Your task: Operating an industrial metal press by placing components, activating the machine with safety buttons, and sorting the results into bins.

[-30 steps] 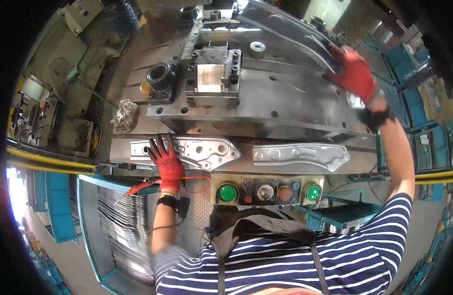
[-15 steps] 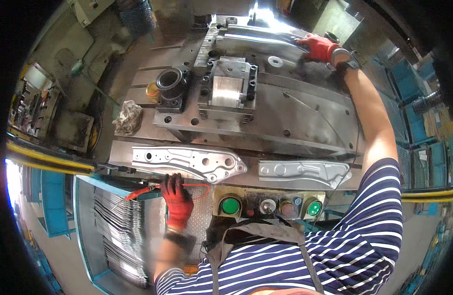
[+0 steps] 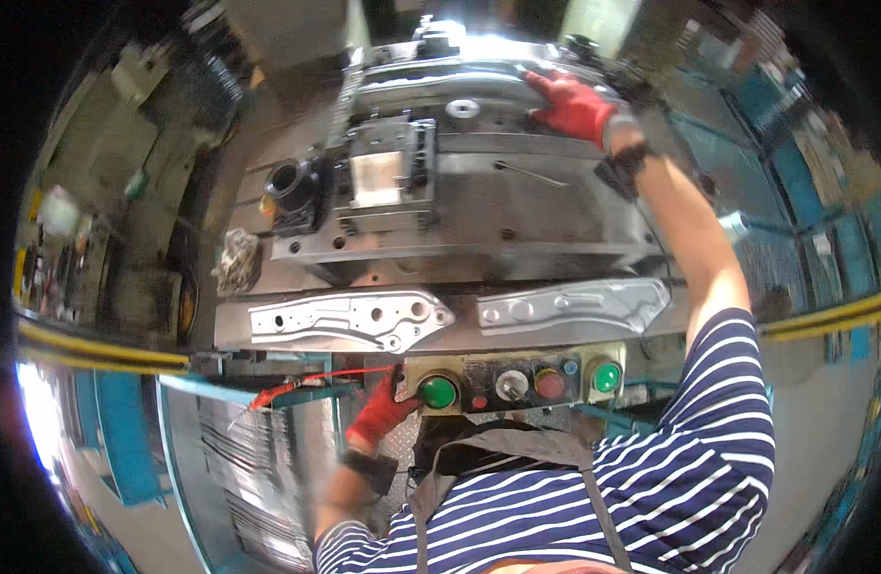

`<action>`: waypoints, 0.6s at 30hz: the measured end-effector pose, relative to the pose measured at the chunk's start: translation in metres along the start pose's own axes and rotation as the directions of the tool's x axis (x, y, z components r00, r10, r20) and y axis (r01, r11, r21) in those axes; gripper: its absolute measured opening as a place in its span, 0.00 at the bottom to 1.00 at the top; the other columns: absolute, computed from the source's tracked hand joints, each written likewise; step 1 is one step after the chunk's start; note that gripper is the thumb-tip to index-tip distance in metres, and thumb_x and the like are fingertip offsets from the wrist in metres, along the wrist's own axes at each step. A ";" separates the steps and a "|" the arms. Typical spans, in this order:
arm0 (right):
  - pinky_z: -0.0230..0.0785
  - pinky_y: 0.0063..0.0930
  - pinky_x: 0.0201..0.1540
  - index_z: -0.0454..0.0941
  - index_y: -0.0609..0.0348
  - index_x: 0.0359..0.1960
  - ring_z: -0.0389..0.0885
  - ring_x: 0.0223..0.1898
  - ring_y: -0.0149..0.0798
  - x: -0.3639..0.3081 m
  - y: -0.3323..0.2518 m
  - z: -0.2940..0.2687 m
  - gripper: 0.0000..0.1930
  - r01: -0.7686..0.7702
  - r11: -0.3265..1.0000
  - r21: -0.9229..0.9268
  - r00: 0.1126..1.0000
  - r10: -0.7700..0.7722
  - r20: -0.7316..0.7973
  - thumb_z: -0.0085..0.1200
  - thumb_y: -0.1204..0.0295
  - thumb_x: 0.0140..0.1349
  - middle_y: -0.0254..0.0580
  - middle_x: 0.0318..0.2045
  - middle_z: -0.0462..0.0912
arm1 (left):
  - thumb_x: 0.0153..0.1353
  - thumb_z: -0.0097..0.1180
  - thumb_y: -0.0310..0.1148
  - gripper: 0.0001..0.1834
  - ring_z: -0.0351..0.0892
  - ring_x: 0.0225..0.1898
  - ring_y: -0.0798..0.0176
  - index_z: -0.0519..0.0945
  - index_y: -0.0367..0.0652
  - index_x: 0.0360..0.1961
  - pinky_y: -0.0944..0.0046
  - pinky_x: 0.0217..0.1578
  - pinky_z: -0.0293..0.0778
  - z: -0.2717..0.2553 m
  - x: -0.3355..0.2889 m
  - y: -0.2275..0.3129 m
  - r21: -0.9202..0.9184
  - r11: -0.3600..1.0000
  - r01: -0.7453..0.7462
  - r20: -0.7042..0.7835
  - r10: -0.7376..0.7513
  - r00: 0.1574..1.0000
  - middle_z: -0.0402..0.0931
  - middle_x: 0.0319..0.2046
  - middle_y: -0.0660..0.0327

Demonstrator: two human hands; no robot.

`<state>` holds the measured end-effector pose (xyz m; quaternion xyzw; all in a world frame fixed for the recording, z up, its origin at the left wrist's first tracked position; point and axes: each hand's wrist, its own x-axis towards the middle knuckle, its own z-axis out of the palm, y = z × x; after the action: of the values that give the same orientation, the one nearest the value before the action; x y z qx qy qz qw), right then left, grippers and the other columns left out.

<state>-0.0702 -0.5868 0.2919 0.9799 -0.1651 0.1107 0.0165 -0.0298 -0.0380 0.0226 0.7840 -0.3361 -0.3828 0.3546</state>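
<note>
Silver pressed-metal bracket (image 3: 350, 320), pierced with round holes, lies at the left on the front ledge of the die bed, its long axis running side to side. Just below its right end, the red-gloved left hand (image 3: 381, 411) sits at the left end of the control box (image 3: 479, 378), beside the left green push-button (image 3: 437, 391); thumb and finger stand apart, with nothing visible in the grip. Farther back, beyond the die block (image 3: 378, 177), a long formed metal part (image 3: 440, 88) lies crosswise, its right end toward the red-gloved right hand (image 3: 574, 105), clearly the nearer of the two. That hand reaches leftward with fingers stretched and parted; blur hides whether they touch the part, and no grip shows. A second bracket (image 3: 574, 308) lies on the ledge, well in front of it.
</note>
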 end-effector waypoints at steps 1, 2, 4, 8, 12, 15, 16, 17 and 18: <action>0.58 0.47 0.65 0.57 0.49 0.68 0.62 0.63 0.64 -0.035 0.009 -0.003 0.38 0.032 0.998 0.050 0.994 -0.027 -0.108 0.61 0.62 0.56 0.66 0.62 0.63 | 0.51 0.69 0.43 0.47 0.64 0.64 0.51 0.58 0.37 0.67 0.58 0.64 0.60 0.008 0.005 -0.001 -0.104 0.994 -0.026 0.032 0.030 0.999 0.65 0.62 0.46; 0.58 0.45 0.65 0.58 0.52 0.68 0.63 0.63 0.63 -0.074 0.007 -0.008 0.38 0.059 0.991 0.120 0.981 -0.035 -0.193 0.61 0.63 0.55 0.65 0.61 0.64 | 0.50 0.71 0.41 0.50 0.63 0.65 0.55 0.56 0.36 0.68 0.59 0.64 0.59 0.016 0.008 -0.012 -0.107 0.993 -0.051 0.043 0.056 0.998 0.64 0.63 0.48; 0.58 0.43 0.64 0.61 0.57 0.66 0.64 0.63 0.60 -0.169 -0.002 -0.028 0.36 0.074 0.953 0.294 0.947 0.025 -0.320 0.61 0.66 0.55 0.63 0.60 0.67 | 0.49 0.71 0.41 0.51 0.62 0.65 0.55 0.53 0.36 0.69 0.59 0.64 0.59 0.022 0.008 0.010 -0.119 0.993 0.011 0.058 -0.005 0.998 0.64 0.63 0.48; 0.66 0.34 0.57 0.67 0.60 0.62 0.74 0.55 0.43 -0.354 0.007 -0.018 0.29 -0.192 0.732 0.654 0.880 0.424 -0.217 0.58 0.72 0.57 0.52 0.56 0.75 | 0.50 0.68 0.31 0.44 0.68 0.58 0.56 0.56 0.37 0.66 0.60 0.54 0.69 0.045 0.031 -0.013 -0.143 0.989 -0.026 -0.035 0.021 0.999 0.69 0.56 0.50; 0.70 0.25 0.48 0.70 0.60 0.60 0.78 0.45 0.29 -0.505 0.011 0.085 0.25 -0.501 0.155 0.851 0.613 0.758 0.222 0.56 0.72 0.60 0.43 0.50 0.81 | 0.49 0.65 0.23 0.40 0.72 0.53 0.57 0.59 0.39 0.63 0.59 0.51 0.72 0.059 0.048 -0.061 -0.096 0.990 -0.099 -0.112 0.088 0.990 0.71 0.53 0.52; 0.72 0.29 0.40 0.71 0.60 0.59 0.79 0.37 0.32 -0.578 -0.010 0.177 0.23 -0.532 -0.171 0.829 0.517 0.710 0.478 0.56 0.68 0.62 0.43 0.45 0.82 | 0.48 0.66 0.24 0.43 0.71 0.55 0.56 0.57 0.39 0.64 0.58 0.56 0.69 0.054 0.048 -0.081 -0.202 0.979 0.004 -0.053 -0.015 0.998 0.71 0.55 0.53; 0.73 0.32 0.40 0.72 0.61 0.58 0.80 0.37 0.35 -0.584 -0.018 0.196 0.23 -0.534 -0.242 0.810 0.531 0.649 0.544 0.56 0.67 0.62 0.45 0.45 0.82 | 0.49 0.66 0.25 0.42 0.72 0.54 0.57 0.58 0.40 0.64 0.59 0.55 0.69 0.059 0.042 -0.079 -0.170 0.985 -0.030 -0.050 0.022 0.999 0.71 0.55 0.54; 0.72 0.36 0.42 0.71 0.62 0.57 0.80 0.39 0.40 -0.607 -0.018 0.237 0.24 -0.598 0.285 0.749 0.725 0.591 0.354 0.58 0.66 0.60 0.48 0.46 0.81 | 0.50 0.66 0.27 0.41 0.72 0.54 0.57 0.58 0.41 0.64 0.60 0.55 0.69 0.060 0.042 -0.063 -0.145 0.986 -0.083 -0.043 0.078 0.996 0.71 0.55 0.55; 0.71 0.38 0.45 0.71 0.63 0.56 0.80 0.42 0.45 -0.592 -0.022 0.250 0.26 -0.572 0.379 0.728 0.780 0.525 0.339 0.60 0.65 0.58 0.51 0.47 0.80 | 0.51 0.66 0.28 0.40 0.72 0.54 0.58 0.59 0.42 0.64 0.60 0.55 0.69 0.058 0.041 -0.054 -0.115 0.984 -0.134 -0.075 0.126 0.989 0.72 0.55 0.55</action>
<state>-0.5558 -0.3935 -0.0832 0.7689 -0.4117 0.1461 -0.4668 -0.0446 -0.0600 -0.0622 0.7503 -0.3510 -0.3517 0.4362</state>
